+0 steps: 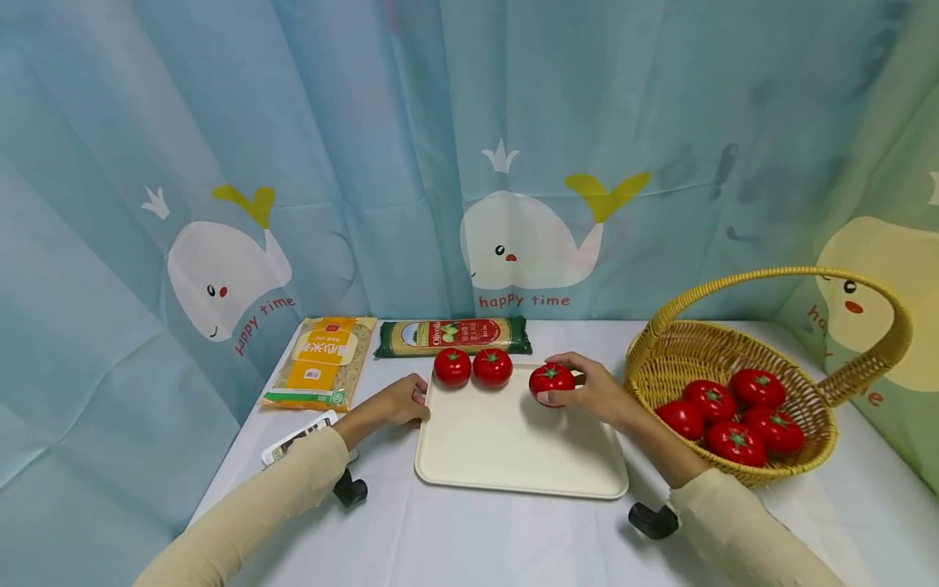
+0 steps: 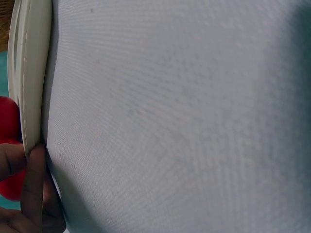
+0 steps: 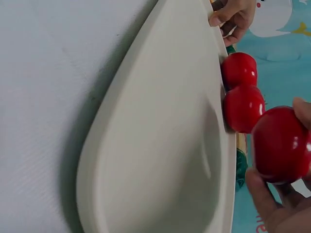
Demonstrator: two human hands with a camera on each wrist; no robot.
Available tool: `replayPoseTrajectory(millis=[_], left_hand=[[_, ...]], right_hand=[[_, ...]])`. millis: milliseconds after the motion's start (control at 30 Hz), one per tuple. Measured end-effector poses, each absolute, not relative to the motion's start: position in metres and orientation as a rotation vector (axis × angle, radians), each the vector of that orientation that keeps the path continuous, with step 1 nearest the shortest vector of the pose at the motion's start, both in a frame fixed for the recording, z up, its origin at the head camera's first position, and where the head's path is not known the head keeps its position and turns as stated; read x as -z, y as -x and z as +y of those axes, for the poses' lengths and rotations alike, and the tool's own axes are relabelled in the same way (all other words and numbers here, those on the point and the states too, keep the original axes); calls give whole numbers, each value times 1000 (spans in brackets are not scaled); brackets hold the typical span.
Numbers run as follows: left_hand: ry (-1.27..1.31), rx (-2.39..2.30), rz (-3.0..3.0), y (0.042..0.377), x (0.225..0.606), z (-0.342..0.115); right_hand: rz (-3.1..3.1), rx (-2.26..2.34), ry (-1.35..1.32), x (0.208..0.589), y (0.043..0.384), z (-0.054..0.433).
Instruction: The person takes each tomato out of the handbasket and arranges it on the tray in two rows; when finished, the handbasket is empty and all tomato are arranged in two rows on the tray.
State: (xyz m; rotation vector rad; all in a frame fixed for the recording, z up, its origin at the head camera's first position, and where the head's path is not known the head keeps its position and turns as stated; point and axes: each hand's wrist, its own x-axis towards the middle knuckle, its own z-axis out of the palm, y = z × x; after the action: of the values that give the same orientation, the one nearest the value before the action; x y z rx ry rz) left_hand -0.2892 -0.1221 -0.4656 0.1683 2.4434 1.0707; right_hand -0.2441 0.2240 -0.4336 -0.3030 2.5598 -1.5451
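My right hand holds a red tomato with a green star-shaped top over the right back part of a cream tray. Thumb and fingers lie on opposite sides of this tomato in the right wrist view. At the tray's left edge, my left hand pinches the rim, and the left wrist view shows thumb and finger on either side of it. Two more tomatoes, one on the left and one beside it, sit side by side along the tray's back edge.
A wicker basket with a tall handle stands on the right, with several tomatoes inside. Behind the tray lies a green-ended pasta packet. An orange-labelled food bag and a white-edged card-like item are at left. A curtain hangs behind.
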Motion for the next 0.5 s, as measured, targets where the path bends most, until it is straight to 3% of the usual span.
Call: replayPoseTrajectory(millis=[500], left_hand=[[-179,-1097,2445,289,465,-122]], right_hand=[[2592,1470,246,434,257,214]])
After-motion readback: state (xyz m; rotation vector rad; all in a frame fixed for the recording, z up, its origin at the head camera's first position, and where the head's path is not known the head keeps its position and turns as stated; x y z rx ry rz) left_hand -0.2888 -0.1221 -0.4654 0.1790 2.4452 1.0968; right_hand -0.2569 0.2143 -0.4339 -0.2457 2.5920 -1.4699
